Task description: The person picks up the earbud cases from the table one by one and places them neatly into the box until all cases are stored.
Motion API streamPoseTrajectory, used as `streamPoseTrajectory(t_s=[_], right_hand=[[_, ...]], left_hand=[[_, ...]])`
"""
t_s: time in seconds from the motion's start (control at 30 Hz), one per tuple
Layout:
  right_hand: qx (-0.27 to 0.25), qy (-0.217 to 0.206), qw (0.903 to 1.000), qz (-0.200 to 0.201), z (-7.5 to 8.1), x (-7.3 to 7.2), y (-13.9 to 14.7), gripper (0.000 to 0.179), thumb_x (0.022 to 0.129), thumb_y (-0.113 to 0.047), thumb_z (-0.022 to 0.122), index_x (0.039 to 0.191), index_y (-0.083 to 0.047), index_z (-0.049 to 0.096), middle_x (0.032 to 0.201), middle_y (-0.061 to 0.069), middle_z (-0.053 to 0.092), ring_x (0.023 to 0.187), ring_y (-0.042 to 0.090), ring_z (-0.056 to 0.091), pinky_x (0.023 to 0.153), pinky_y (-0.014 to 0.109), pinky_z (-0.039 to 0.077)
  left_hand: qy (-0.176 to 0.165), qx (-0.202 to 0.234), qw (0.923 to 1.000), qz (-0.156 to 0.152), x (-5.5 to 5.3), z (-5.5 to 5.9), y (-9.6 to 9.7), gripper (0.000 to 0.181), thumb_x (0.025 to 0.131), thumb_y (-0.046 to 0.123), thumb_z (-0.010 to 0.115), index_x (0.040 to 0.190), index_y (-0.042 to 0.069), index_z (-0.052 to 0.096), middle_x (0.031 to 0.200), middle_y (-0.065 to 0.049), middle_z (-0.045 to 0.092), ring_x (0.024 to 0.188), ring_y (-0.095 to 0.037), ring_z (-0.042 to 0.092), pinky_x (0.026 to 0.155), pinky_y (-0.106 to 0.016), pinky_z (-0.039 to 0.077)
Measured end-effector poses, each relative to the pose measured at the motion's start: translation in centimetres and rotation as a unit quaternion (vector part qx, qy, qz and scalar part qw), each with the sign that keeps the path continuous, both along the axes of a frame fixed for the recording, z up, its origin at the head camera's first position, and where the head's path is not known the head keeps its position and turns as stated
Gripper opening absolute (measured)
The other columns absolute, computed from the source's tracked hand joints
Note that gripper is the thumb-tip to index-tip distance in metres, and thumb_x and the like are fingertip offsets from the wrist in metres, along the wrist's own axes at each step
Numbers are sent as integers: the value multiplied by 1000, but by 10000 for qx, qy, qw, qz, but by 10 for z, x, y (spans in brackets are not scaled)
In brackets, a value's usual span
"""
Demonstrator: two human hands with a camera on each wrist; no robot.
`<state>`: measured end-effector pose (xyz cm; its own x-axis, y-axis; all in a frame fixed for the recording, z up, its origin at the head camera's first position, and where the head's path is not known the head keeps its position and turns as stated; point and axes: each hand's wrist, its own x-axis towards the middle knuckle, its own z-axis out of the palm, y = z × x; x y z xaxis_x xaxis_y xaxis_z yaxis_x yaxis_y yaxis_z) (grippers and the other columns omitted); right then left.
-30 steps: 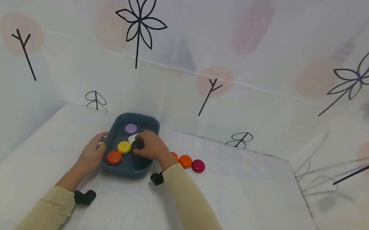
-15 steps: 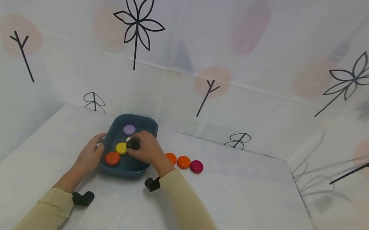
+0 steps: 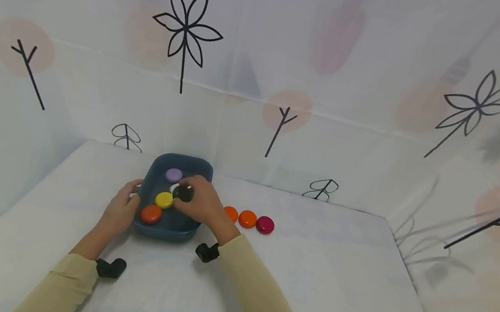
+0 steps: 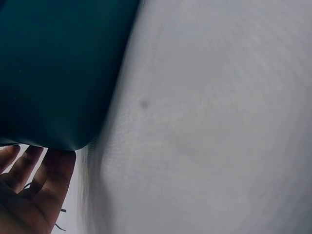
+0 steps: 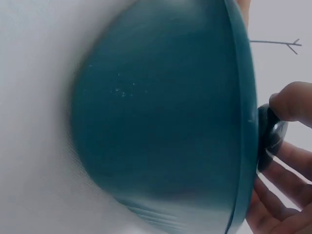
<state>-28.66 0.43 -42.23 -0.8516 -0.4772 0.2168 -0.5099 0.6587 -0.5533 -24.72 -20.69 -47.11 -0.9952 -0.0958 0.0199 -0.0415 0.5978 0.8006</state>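
Observation:
A dark teal tub (image 3: pixel 169 231) stands on the white table. Inside it lie a lilac disc (image 3: pixel 174 175), a partly covered white disc (image 3: pixel 173 187), a yellow disc (image 3: pixel 164 200) and a red-orange disc (image 3: pixel 151 214). My right hand (image 3: pixel 201 200) reaches over the tub's right rim and pinches a glossy black disc (image 3: pixel 183 193), also seen between thumb and fingers in the right wrist view (image 5: pixel 277 134). My left hand (image 3: pixel 120 207) touches the tub's left side; in the left wrist view its extended fingers (image 4: pixel 56 178) rest against the outer wall.
Right of the tub, two orange discs (image 3: pixel 247 219) and a crimson disc (image 3: pixel 265 225) sit in a row, the nearest one close to my right wrist. A patterned white cloth (image 3: pixel 236 121) hangs behind the table and at its sides.
The black disc has shifted slightly left toward the yellow disc, then a little back up and right, in my right hand. My left hand stays at the tub's side.

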Motion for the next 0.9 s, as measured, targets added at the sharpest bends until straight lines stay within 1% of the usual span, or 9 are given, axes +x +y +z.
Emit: streamPoseTrajectory(t_s=[0.2, 0.33, 0.43, 0.6, 0.77, 0.9], right_hand=[[-283, -49, 9996, 5, 2, 4, 6, 38, 75, -33, 62, 110, -20, 54, 108, -6, 52, 97, 12, 50, 81, 25, 48], [-424, -10, 9991, -32, 1, 6, 11, 38, 76, -33, 60, 111, -20, 54, 108, -7, 52, 95, 10, 49, 79, 24, 48], [-606, -4, 9981, -77, 0, 6, 14, 39, 76, -33, 60, 112, -19, 55, 108, -7, 53, 94, 9, 49, 79, 23, 48], [-957, 12, 9951, -238, -2, 8, 21, 37, 75, -31, 59, 109, -18, 55, 108, -6, 53, 95, 12, 49, 78, 24, 48], [-1192, -5, 9922, -355, -3, 9, 29, 35, 74, -29, 60, 107, -19, 56, 105, -5, 53, 88, 11, 50, 72, 21, 48], [-1271, 20, 9910, -417, -3, 10, 36, 35, 73, -29, 62, 107, -20, 56, 103, -8, 52, 86, 9, 50, 72, 22, 49]], left_hand=[[-29, -45, 10000, 36, 0, 0, -1, 50, 90, 25, 21, 139, 12, 19, 138, -18, 30, 122, -38, 34, 99, -54, 28], [-25, -44, 10000, 1, -1, 0, 0, 51, 90, 25, 20, 139, 11, 18, 138, -18, 30, 122, -38, 33, 99, -54, 28], [-40, -40, 10000, 1, -1, 0, 0, 51, 90, 25, 20, 139, 11, 18, 138, -18, 30, 122, -38, 33, 99, -54, 28], [-1, -8, 10000, -3, -2, -2, -1, 51, 90, 26, 21, 138, 11, 19, 138, -19, 30, 122, -38, 33, 99, -54, 28], [130, -85, 9998, -85, -2, -3, -2, 50, 91, 26, 20, 138, 11, 20, 136, -19, 33, 121, -38, 35, 98, -54, 30], [90, -133, 9998, -75, -2, -4, -2, 50, 91, 26, 19, 139, 13, 19, 136, -18, 33, 121, -37, 35, 97, -54, 30]])
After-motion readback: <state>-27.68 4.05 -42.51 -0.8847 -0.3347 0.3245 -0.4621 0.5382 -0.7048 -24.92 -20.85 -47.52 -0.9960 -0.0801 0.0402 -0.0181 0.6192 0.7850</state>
